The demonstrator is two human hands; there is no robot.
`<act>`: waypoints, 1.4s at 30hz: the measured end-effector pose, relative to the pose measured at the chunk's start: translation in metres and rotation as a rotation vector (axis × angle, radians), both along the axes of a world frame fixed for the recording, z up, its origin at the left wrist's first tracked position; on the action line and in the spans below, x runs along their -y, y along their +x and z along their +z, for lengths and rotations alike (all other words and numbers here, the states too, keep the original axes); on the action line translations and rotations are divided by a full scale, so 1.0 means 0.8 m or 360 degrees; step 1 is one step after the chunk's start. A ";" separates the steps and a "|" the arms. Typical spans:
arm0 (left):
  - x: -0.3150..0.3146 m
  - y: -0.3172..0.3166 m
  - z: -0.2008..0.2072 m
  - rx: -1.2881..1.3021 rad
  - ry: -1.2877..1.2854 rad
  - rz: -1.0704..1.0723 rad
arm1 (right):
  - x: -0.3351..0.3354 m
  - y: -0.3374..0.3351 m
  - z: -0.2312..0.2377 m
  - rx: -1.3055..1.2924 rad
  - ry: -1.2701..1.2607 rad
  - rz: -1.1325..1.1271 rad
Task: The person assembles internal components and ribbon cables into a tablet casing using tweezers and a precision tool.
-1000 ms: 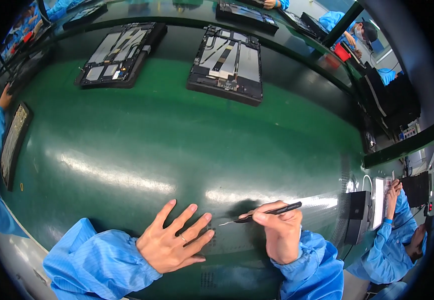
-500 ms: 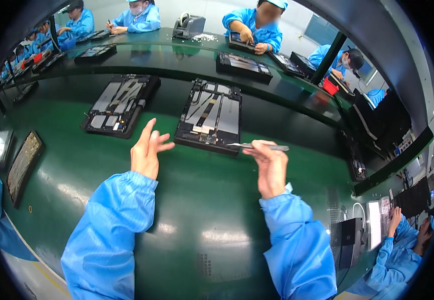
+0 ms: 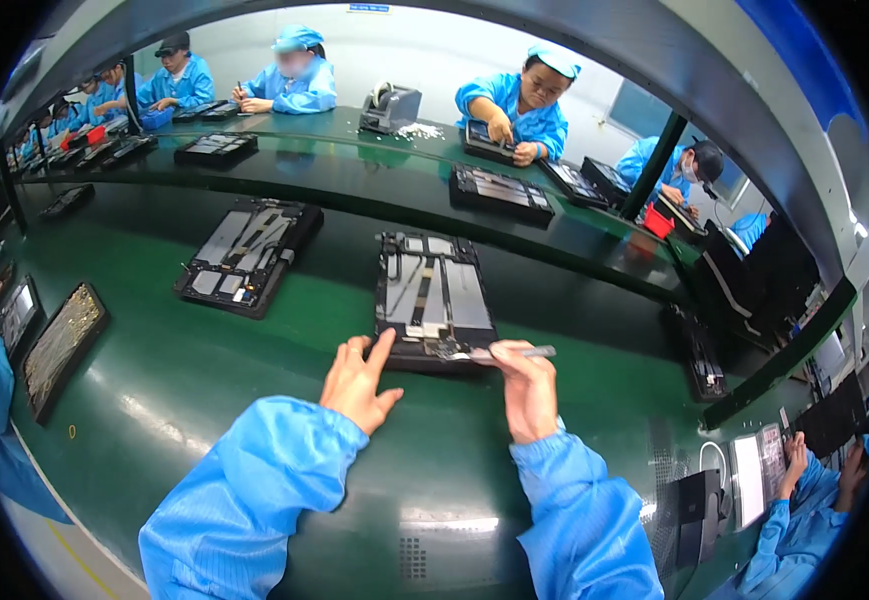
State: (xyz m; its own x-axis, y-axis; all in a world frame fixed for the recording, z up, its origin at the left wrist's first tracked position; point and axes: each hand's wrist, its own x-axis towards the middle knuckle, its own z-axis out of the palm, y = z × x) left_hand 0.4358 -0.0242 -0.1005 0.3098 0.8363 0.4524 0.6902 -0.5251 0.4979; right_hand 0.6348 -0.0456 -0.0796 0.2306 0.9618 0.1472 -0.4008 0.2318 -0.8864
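Observation:
In front of me lies an opened tablet (image 3: 462, 290) in a black tray, its grey battery cells and dark ribbon cables exposed. My right hand (image 3: 528, 388) pinches metal tweezers (image 3: 534, 351); their tips reach over the small circuit board along the tablet's near edge. Whether the tips grip anything is too small to tell. With fingers apart, my left hand (image 3: 359, 388) rests its fingertips at the tablet's near left corner and holds nothing. A second opened tablet (image 3: 246, 250) lies farther left, out of reach of both hands.
A raised shelf (image 3: 344, 200) crosses behind, carrying more opened tablets (image 3: 502, 192). A tape dispenser (image 3: 390, 108) stands beyond it. Co-workers in blue sit opposite and at both sides. At left leans a tray with a gold-toned panel (image 3: 62, 350); a black stand (image 3: 696, 515) is at right.
My left hand has moved right and onto the tablet's near corner. The tweezers have come left over the circuit board. The whole view has shifted, so the tablets appear lower.

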 end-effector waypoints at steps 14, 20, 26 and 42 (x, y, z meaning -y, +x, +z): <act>0.167 0.003 0.104 0.0047 0.0777 -0.0489 | 0.227 0.032 0.098 -0.0176 0.0207 -0.0320; 0.233 -0.016 0.153 0.0147 0.0749 -0.0645 | 0.278 0.022 0.130 -0.0032 0.0472 -0.0446; 0.238 -0.015 0.143 0.0210 0.0701 -0.0723 | 0.293 -0.030 0.150 0.0440 0.0493 -0.0612; 0.238 -0.016 0.145 0.0178 0.0632 -0.0733 | 0.278 -0.047 0.152 0.0438 0.0375 -0.0263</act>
